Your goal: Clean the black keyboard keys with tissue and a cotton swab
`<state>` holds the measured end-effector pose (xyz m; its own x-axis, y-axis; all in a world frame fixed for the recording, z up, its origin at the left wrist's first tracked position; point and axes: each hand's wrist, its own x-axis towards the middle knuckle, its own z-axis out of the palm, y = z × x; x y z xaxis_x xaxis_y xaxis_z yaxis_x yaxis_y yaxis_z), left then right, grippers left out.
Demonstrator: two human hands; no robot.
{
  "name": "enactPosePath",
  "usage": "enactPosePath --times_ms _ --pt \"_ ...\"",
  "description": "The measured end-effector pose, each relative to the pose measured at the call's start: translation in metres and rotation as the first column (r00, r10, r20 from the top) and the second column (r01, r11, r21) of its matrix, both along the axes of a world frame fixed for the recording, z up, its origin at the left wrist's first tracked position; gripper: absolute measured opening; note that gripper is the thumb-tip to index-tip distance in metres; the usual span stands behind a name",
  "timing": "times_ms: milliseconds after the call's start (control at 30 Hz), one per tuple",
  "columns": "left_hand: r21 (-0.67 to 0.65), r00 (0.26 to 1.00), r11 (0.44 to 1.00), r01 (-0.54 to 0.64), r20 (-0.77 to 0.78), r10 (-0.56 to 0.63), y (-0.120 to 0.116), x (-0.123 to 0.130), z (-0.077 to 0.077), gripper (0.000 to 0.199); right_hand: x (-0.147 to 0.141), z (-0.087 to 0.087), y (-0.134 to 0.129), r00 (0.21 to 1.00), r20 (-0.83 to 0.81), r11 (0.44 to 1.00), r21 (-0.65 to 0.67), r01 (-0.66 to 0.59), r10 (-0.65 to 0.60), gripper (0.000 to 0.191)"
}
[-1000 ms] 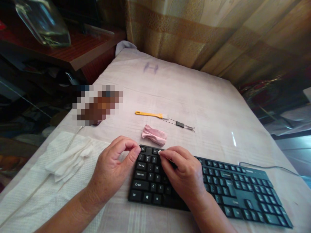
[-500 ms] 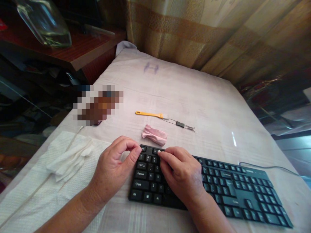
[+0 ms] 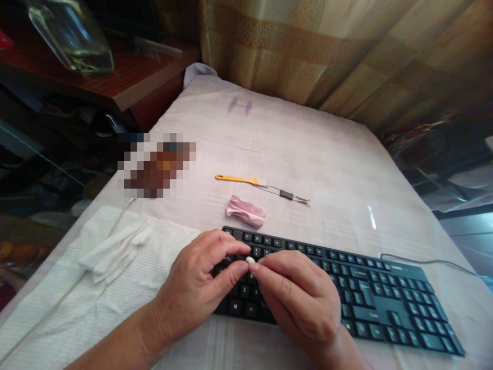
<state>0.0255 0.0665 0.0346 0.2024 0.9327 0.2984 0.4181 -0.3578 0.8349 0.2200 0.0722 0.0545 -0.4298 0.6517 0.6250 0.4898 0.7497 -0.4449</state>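
Note:
Over the black keyboard (image 3: pixel 370 288), my right hand (image 3: pixel 304 298) pinches a small white wad (image 3: pixel 250 260), perhaps cotton, between thumb and fingertips. My left hand (image 3: pixel 204 277) is beside it with thumb and index finger apart. The left thumb tip appears to touch the wad. Both hands hide much of the keyboard's left part. Behind the keyboard lies a folded pink cloth (image 3: pixel 245 211). Farther back, a yellow-handled brush (image 3: pixel 236 179) rests with its bristles against metal tweezers (image 3: pixel 286 195) that have a dark grip.
A white textured towel (image 3: pixel 46 308) with a crumpled white cloth (image 3: pixel 117 249) lies at left. Beyond it is a pixelated patch (image 3: pixel 159 167). A glass bottle (image 3: pixel 73 38) stands on the wooden desk (image 3: pixel 146 72). The keyboard cable (image 3: pixel 427 261) runs right across the sheet (image 3: pixel 319 149).
My right hand has moved down and slightly right with the white wad. My left hand has shifted right towards it, opening its thumb and index finger. The keyboard's top row shows more now.

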Motion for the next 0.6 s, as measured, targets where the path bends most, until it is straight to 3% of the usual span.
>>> enactPosePath --times_ms 233,400,600 --pt "-0.186 0.982 0.976 0.111 0.171 -0.079 0.001 0.004 0.012 0.01 -0.003 -0.002 -0.006 0.998 -0.059 1.0 -0.021 -0.007 0.005 0.024" --pt "-0.17 0.983 0.979 0.112 0.163 -0.084 -0.001 0.005 0.014 0.01 -0.007 -0.005 -0.016 0.979 -0.188 0.992 -0.11 0.065 -0.085 0.018" --pt "-0.164 0.983 0.979 0.123 0.152 -0.098 -0.015 0.012 0.016 0.011 0.001 0.003 -0.034 0.968 -0.191 0.977 -0.163 0.135 -0.165 0.012"
